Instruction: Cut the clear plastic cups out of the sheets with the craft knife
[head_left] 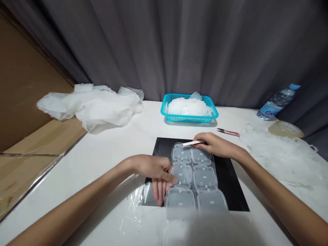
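Observation:
My left hand (pixel 156 172) is closed at the left edge of a translucent moulded sheet (pixel 205 177), one fingertip pressing on a middle-row panel. The sheet has rounded panels in two columns, with small holes and raised marks. It lies over a glossy black board (pixel 232 186) and runs past its near edge. In my right hand (pixel 210 143) is a slim white pen-like stick (pixel 191 143), gripped above the sheet's far end. Its tip is at the far left panel; whether it touches cannot be made out.
A turquoise basket (pixel 189 119) of white translucent pieces stands behind the board. Thread snips (pixel 228 132) lie right of it. At the right are a water bottle (pixel 276 102), a yellowish round container (pixel 285 130) and clear scraps (pixel 279 160). White plastic (pixel 102 106) and cardboard (pixel 46 136) occupy the left.

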A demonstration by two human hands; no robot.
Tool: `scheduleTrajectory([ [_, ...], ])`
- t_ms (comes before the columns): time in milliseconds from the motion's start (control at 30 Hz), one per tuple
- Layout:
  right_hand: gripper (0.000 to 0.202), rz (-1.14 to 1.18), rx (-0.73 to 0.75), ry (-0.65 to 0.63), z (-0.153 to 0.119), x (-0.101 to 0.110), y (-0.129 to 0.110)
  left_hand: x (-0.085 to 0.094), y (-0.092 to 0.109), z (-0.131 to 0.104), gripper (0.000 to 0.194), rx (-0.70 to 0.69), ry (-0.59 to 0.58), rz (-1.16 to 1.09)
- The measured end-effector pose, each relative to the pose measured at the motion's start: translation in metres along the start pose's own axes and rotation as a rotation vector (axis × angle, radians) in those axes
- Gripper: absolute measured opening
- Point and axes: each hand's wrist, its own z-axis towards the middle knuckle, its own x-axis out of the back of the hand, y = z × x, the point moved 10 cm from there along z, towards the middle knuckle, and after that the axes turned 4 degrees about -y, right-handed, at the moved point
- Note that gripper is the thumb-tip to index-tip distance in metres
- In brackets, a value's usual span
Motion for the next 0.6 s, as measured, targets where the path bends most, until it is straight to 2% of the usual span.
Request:
scheduleTrajectory([
  [67,0.013,-0.049,0.002,0.036,-0.003,0.005,0.004,0.02,-0.006,-0.007,0.059,0.068,0.162,0.137],
  [133,0.011,-0.109,0.011,0.117,-0.006,0.013,0.002,0.049,0.005,-0.022,0.06,0.065,0.462,0.375],
  [200,0.014,-0.148,0.02,0.263,-0.011,0.027,-0.007,0.068,0.034,-0.043,0.053,-0.066,0.805,0.642],
  [233,0.018,-0.149,0.028,0.333,-0.013,0.033,-0.014,0.069,0.049,-0.051,0.05,-0.167,0.924,0.75],
  [267,0.024,-0.134,0.042,0.391,-0.015,0.038,-0.021,0.065,0.059,-0.054,0.052,-0.269,0.979,0.827],
  [300,0.029,-0.104,0.061,0.432,-0.017,0.04,-0.028,0.06,0.065,-0.051,0.06,-0.353,0.974,0.878],
  [367,0.038,-0.005,0.102,0.454,-0.02,0.038,-0.04,0.051,0.061,-0.036,0.081,-0.431,0.865,0.928],
  [467,0.048,0.225,0.092,0.402,-0.024,0.018,-0.04,0.047,0.042,-0.017,0.098,-0.388,0.762,0.965],
  [600,0.054,0.547,0.036,0.243,-0.024,-0.023,-0.027,0.044,0.031,-0.013,0.101,-0.356,0.787,0.993],
])
